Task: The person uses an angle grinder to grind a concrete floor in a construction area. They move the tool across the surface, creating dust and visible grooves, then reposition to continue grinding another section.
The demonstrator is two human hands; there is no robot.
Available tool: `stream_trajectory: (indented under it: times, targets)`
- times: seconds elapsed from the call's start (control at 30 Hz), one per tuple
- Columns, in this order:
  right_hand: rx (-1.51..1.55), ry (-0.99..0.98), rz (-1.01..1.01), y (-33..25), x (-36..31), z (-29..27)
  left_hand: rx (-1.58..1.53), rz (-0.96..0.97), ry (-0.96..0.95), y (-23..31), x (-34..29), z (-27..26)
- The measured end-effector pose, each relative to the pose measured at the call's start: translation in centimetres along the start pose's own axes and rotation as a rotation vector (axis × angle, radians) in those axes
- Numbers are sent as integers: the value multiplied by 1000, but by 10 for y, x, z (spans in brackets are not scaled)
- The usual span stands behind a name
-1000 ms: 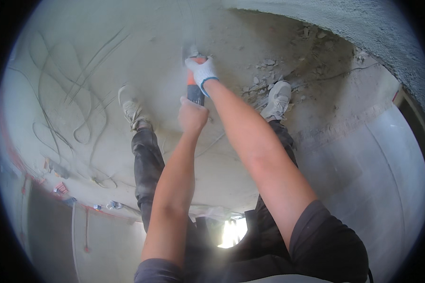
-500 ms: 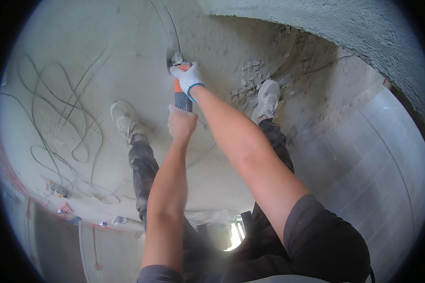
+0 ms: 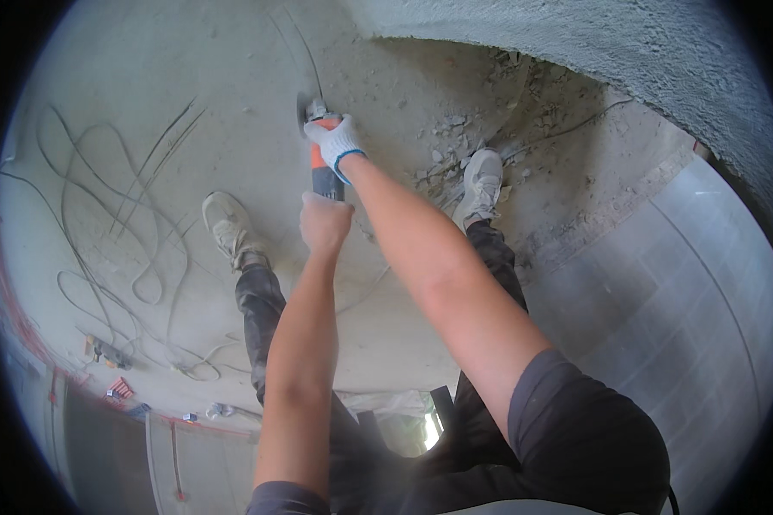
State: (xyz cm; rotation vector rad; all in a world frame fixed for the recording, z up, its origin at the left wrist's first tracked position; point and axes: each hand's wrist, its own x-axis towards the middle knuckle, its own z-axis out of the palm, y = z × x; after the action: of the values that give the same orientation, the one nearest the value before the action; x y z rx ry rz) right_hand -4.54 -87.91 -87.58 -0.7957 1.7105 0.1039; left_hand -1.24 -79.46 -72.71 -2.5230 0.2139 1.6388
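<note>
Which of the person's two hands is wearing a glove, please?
The right hand, gripping the head of the angle grinder, wears a white knit glove; the left hand, on the grinder's rear, is bare.

One angle grinder (image 3: 322, 159), two hands, one gloved, and two dusty shoes are showing at frame centre.

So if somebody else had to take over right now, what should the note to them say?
Right hand, in a white glove, grips the front of the orange-and-black power tool. Left hand, bare, holds its rear end. The tool's head is down at the dusty concrete floor, between the two shoes. Rubble lies by the right shoe; loose cables trail to the left. How much floor is done or left cannot be told.
</note>
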Motion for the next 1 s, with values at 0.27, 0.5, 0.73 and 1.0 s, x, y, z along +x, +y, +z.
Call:
stream_trajectory:
  times: [0.27, 0.5, 0.73, 1.0]
  targets:
    - [12, -45, 59, -15, -19, -2, 4, -32, -17, -1, 4, 0]
    - [-57, -15, 33, -1, 4, 0, -3, -9, -29, -1, 12, 8]
    - [-69, -38, 45, -12, 3, -9, -75, 15, -88, 0, 19, 11]
    - [-63, -3, -7, -13, 6, -5, -128, 75, 3, 2, 12, 9]
